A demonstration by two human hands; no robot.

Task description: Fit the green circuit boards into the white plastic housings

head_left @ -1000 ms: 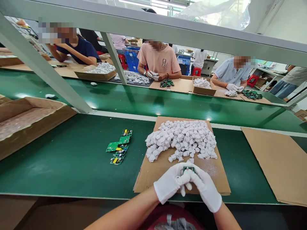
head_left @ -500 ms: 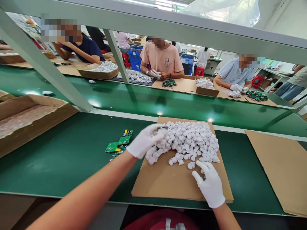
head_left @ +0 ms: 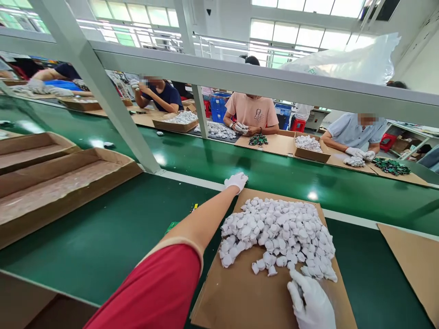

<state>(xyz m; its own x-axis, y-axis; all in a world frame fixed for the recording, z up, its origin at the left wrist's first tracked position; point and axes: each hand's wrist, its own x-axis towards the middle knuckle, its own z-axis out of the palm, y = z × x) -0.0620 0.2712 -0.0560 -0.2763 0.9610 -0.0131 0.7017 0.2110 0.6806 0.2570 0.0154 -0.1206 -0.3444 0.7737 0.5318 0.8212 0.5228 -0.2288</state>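
Note:
My left hand (head_left: 236,182), in a white glove, reaches far forward to the green belt beyond the cardboard's back corner. Its fingers curl downward around something dark and mostly hidden, which I cannot make out. My right hand (head_left: 310,297), also gloved, hovers over the front of the cardboard sheet (head_left: 247,292). Its fingers are loosely bent and apart, with the fingertips close to the near edge of a heap of small white wrapped pieces (head_left: 281,233). Partly behind my left forearm lie green circuit boards (head_left: 171,226).
Long cardboard trays (head_left: 68,192) stand at the left. Another cardboard sheet (head_left: 411,265) lies at the right. A metal frame post (head_left: 116,105) and crossbar rise ahead. Across the green belt (head_left: 274,176), co-workers sit with boxes of white pieces (head_left: 310,148) and circuit boards (head_left: 391,166).
My left hand has moved from the left side of the white heap forward to the belt. My right hand stays near the heap's front edge, fingers more bent. The view has tilted up.

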